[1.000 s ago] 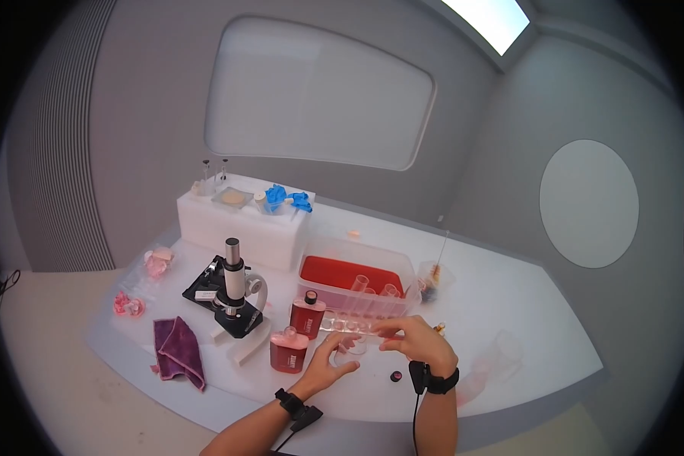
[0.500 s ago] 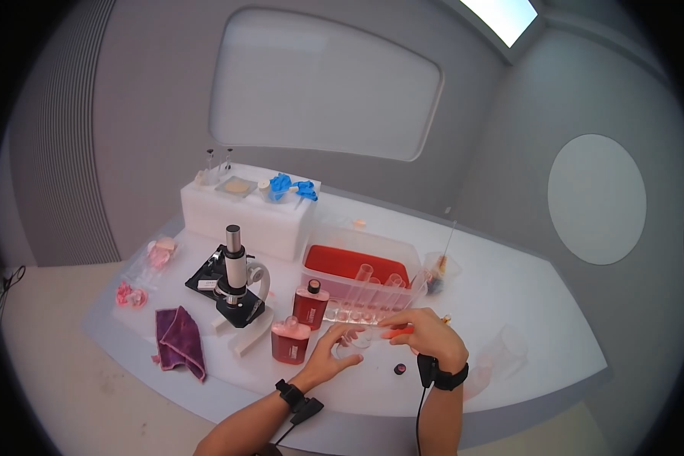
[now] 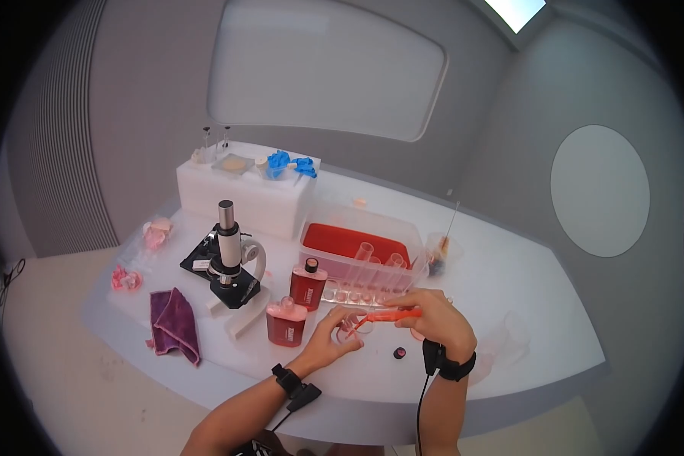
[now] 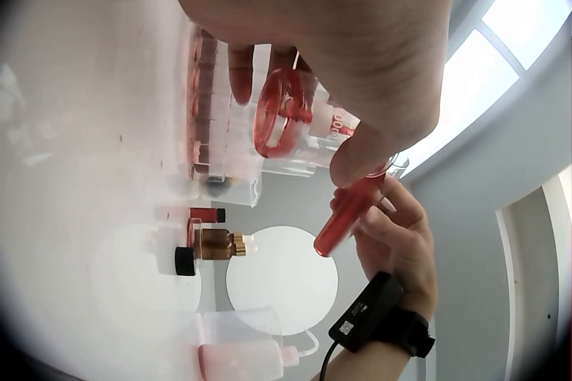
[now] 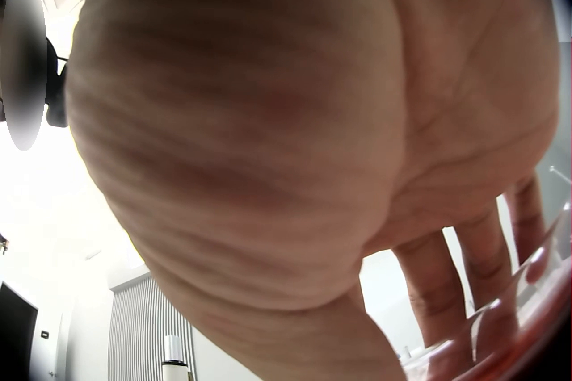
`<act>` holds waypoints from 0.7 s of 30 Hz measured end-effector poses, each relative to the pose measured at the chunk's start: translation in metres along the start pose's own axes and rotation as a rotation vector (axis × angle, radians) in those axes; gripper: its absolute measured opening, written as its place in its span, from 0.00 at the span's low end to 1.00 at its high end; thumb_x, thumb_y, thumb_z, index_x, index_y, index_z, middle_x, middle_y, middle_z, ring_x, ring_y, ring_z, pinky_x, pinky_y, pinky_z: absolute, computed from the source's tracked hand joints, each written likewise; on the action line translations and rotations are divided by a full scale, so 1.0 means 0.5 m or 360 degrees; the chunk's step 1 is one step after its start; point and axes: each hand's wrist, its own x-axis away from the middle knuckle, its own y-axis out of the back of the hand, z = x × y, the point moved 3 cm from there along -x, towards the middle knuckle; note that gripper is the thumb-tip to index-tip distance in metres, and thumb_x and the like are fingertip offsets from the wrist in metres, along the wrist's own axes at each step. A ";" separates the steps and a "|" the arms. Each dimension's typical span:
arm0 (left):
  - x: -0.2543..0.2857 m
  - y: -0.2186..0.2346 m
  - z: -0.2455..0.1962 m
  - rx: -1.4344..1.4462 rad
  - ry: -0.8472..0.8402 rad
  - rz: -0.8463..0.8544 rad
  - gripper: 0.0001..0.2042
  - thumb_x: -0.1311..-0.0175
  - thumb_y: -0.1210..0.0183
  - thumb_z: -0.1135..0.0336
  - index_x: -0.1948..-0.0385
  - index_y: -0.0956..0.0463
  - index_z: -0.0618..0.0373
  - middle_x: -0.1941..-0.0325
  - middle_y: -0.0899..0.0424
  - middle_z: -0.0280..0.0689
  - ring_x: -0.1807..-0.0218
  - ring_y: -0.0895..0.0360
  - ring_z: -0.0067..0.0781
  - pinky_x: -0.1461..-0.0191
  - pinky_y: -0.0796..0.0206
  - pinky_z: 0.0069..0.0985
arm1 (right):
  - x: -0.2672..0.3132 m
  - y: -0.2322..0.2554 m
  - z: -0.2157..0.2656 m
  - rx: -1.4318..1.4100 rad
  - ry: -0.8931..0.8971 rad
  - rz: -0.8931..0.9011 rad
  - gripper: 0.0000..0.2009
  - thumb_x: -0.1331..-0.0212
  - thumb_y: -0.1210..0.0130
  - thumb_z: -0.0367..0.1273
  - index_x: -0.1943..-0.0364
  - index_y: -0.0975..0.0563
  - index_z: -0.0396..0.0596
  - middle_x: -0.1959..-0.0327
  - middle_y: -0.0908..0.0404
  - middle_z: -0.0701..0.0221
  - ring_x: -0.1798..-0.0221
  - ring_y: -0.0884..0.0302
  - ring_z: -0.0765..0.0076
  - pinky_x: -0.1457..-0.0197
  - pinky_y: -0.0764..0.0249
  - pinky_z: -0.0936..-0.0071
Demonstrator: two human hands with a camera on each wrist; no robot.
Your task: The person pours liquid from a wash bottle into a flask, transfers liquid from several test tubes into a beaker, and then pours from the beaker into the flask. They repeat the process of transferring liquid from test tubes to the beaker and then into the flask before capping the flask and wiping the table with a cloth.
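Observation:
A clear beaker (image 3: 348, 331) is gripped by my left hand (image 3: 327, 348) above the front of the table; red liquid shows in this beaker (image 4: 282, 115) in the left wrist view. My right hand (image 3: 442, 325) pinches a test tube (image 3: 397, 315) of red liquid, tilted with its mouth at the beaker; a red streak is inside the glass. In the left wrist view my right hand (image 4: 398, 242) has its fingers round the tube (image 4: 344, 220). The palm of my right hand (image 5: 268, 131) hides most of the right wrist view.
Behind the hands stand a tube rack (image 3: 342, 294) and a bin of red liquid (image 3: 357, 270). Two red bottles (image 3: 308, 287) (image 3: 285, 325) and a microscope (image 3: 230, 262) are left. A black cap (image 3: 400, 353) lies near the right wrist; a squeeze bottle (image 4: 241, 359) stands right.
The red tube has come into view in my right hand and now tilts toward the beaker, where red liquid has appeared. My right hand has shifted slightly right; my left hand still holds the beaker.

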 end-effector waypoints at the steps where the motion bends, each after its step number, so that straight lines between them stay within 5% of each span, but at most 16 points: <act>1: 0.000 -0.001 -0.002 0.0034 -0.0003 -0.0018 0.31 0.45 0.26 0.70 0.36 0.24 0.58 0.47 0.25 0.35 0.46 0.27 0.28 0.39 0.34 0.26 | 0.001 0.001 0.000 0.0016 0.0013 -0.0022 0.20 0.46 0.31 0.22 0.46 0.13 0.45 0.55 0.11 0.51 0.54 0.12 0.45 0.48 0.19 0.61; 8: 0.001 -0.001 -0.004 0.0092 0.0051 0.0002 0.31 0.45 0.26 0.71 0.36 0.24 0.59 0.49 0.25 0.35 0.47 0.27 0.28 0.37 0.35 0.25 | 0.006 0.005 0.009 0.0075 0.0041 -0.0075 0.19 0.46 0.31 0.24 0.48 0.13 0.45 0.56 0.10 0.53 0.53 0.13 0.46 0.43 0.23 0.60; 13: 0.003 -0.002 0.005 0.0064 0.0009 -0.0017 0.31 0.44 0.26 0.70 0.36 0.24 0.59 0.49 0.24 0.35 0.47 0.26 0.28 0.36 0.33 0.26 | 0.008 0.003 0.019 0.0196 0.0007 -0.0110 0.18 0.47 0.29 0.27 0.50 0.11 0.50 0.54 0.11 0.56 0.46 0.19 0.48 0.32 0.36 0.60; 21: 0.001 -0.002 0.001 0.0054 -0.0096 -0.0064 0.30 0.45 0.26 0.72 0.37 0.23 0.54 0.47 0.24 0.37 0.47 0.24 0.31 0.41 0.31 0.27 | 0.001 -0.019 0.016 0.0399 0.0079 -0.0162 0.20 0.50 0.26 0.27 0.49 0.10 0.54 0.53 0.15 0.63 0.42 0.24 0.55 0.31 0.41 0.61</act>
